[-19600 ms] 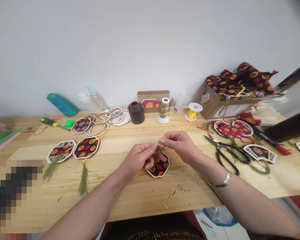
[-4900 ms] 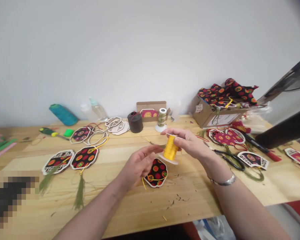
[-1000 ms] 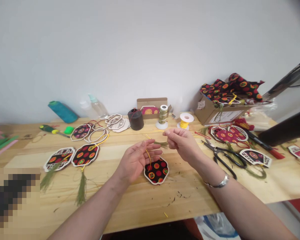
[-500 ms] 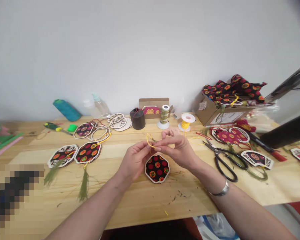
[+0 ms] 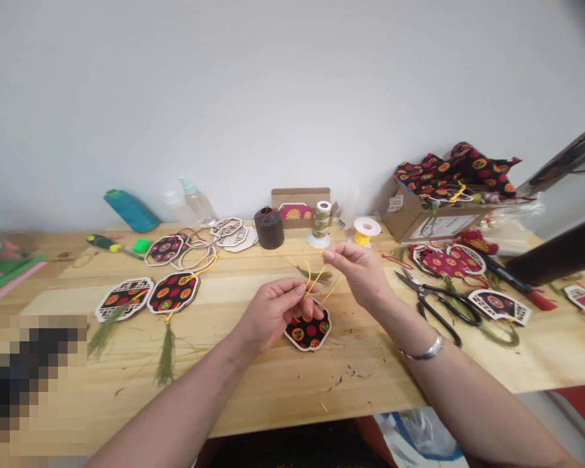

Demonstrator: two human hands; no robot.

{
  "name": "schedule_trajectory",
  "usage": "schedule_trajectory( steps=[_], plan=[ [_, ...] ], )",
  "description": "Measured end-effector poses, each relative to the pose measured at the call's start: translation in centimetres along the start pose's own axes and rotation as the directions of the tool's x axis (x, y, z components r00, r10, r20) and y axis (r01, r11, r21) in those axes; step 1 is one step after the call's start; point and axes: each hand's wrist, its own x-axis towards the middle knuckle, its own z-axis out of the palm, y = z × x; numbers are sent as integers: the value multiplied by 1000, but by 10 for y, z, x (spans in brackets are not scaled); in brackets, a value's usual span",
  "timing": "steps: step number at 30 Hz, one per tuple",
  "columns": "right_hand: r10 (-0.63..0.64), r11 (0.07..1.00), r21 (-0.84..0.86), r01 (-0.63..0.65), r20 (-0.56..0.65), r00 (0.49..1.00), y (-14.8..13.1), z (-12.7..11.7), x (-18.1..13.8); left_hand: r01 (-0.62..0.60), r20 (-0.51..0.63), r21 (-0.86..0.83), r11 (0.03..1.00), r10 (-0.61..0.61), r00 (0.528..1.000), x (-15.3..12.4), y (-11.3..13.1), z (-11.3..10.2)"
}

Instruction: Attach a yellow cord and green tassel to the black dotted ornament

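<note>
My left hand (image 5: 281,311) pinches a yellow cord (image 5: 314,281) between thumb and forefinger. Up and to the right, my right hand (image 5: 358,270) is closed on another part of the same cord, which stretches between the two hands. Below the left fingers lies a scalloped pendant (image 5: 310,334) with a pale rim and black floral fabric; its upper left is hidden by that hand. A green tassel (image 5: 316,275) lies on the table just behind the cord.
Black-handled scissors (image 5: 436,302) lie open right of my right hand. Finished pendants (image 5: 173,292) with tassels sit left. Along the back stand a yellow cord spool (image 5: 366,231), a green thread spool (image 5: 320,224), a black thread cone (image 5: 269,229) and a fabric-filled carton (image 5: 431,224).
My hands have parted: the right moved up and right, drawing the yellow cord out. The left stays low over the pendant. The tassel behind them shows more fully.
</note>
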Motion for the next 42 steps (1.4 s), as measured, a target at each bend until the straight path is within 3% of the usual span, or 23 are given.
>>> schedule_trajectory(
  steps=[4, 10, 14, 19, 25, 29, 31, 32, 33, 34, 35, 36, 37, 39, 42],
  plan=[
    [-18, 999, -40, 15, -74, 997, 2, -8, 7, 52, -38, 19, 998, -51, 998, 1, -1, -2],
    [105, 982, 163, -99, -30, 994, 9, -18, 16, 92, -59, 59, 994, -88, 994, 1, 1, -5],
    [183, 949, 274, -159, -64, 981, 9, -24, 20, 124, -45, 57, 991, -121, 992, 2, 2, -8],
    [199, 942, 290, -168, -77, 977, 7, -32, 25, 159, -54, 50, 986, -156, 986, 2, 3, -8],
    [137, 930, 343, -131, 5, 991, 3, -31, 23, 126, -161, 3, 992, -123, 979, 4, 4, -5],
    [68, 944, 315, -100, 109, 992, -3, -35, 17, -44, -320, -32, 999, 31, 947, 7, 4, -6],
    [12, 959, 260, -111, 355, 935, -9, -41, 12, -178, -417, -27, 984, 150, 896, 9, 6, -9],
    [-4, 963, 231, -137, 522, 853, -12, -44, 9, -228, -456, -22, 973, 193, 869, 9, 7, -10],
    [-3, 967, 189, -171, 679, 734, -14, -45, 6, -255, -473, -18, 967, 216, 854, 9, 7, -10],
    [15, 969, 139, -205, 793, 609, -16, -46, 3, -258, -473, -20, 966, 218, 854, 9, 8, -11],
    [45, 968, 91, -236, 854, 518, -17, -45, 0, -236, -444, -22, 971, 202, 873, 8, 8, -10],
    [78, 963, 60, -264, 871, 484, -17, -42, -2, -201, -400, -16, 980, 178, 899, 8, 8, -9],
    [107, 955, 53, -293, 857, 505, -16, -39, -3, -159, -350, -7, 987, 147, 925, 7, 7, -8],
    [150, 930, 107, -352, 763, 628, -10, -30, -3, -104, -267, 18, 994, 105, 958, 6, 4, -4],
    [191, 900, 194, -391, 631, 752, 0, -18, 1, -113, -211, -11, 994, 108, 971, 4, 1, -1]
  ],
)
